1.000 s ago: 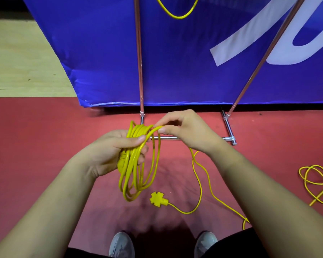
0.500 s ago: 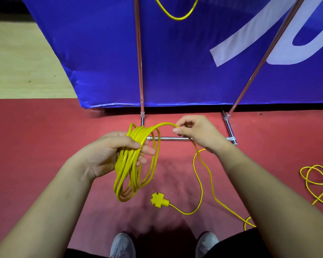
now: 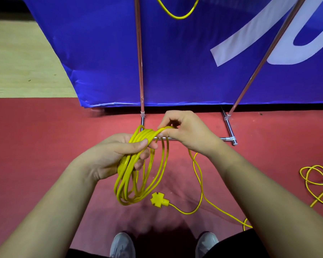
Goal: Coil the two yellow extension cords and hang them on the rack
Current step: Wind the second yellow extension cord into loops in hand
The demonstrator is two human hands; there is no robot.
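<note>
Thin yellow extension cord coil (image 3: 138,183), likely light and springy: left hand (image 3: 117,155) grips its top, right hand (image 3: 186,131) pinches one strand

One yellow extension cord (image 3: 138,175) hangs as a bundle of several long oval loops, gathered at the top in the left hand (image 3: 116,155). The right hand (image 3: 186,133) pinches the next strand just beside it. The slack runs down to the red floor and curves back to a flat cross-shaped socket end (image 3: 159,200) lying below the coil. The second yellow cord (image 3: 317,181) lies in loose loops on the floor far right. The rack (image 3: 140,71) stands behind: thin metal poles on a tubular base.
</note>
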